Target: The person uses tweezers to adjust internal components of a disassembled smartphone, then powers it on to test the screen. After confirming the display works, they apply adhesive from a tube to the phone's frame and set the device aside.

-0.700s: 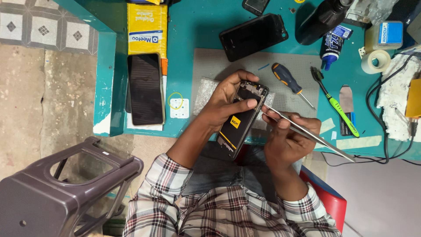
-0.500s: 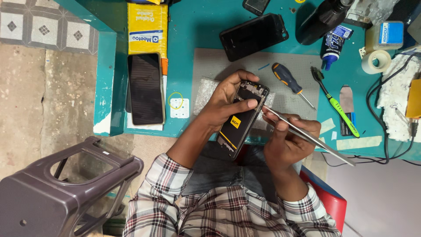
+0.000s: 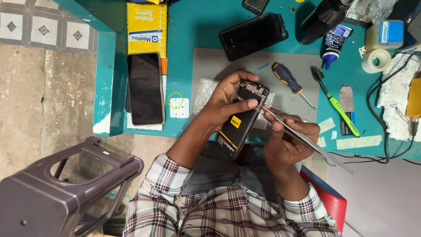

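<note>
- The left hand (image 3: 228, 102) is wrapped around an opened phone (image 3: 242, 117), fingers over its top edge and thumb pressed across its face, holding it tilted above the near edge of the table (image 3: 197, 30).
- The phone's inside faces up, dark with a small yellow sticker.
- The right hand (image 3: 287, 140) is pinched shut on long metal tweezers (image 3: 302, 137); their tip touches the phone's upper right edge, and their other end sticks out past the hand to the right.
- A grey mat (image 3: 228, 63) lies on the table under the hands.
- On the mat, just right of the phone, lies a screwdriver (image 3: 291, 83) with a blue and orange handle.
- A green-handled brush (image 3: 335, 103) lies beside it, off the mat.
- A second phone (image 3: 145, 88) lies screen up at the table's left edge, well apart.
- A brown plastic stool (image 3: 66, 184) stands on the floor at lower left.
</note>
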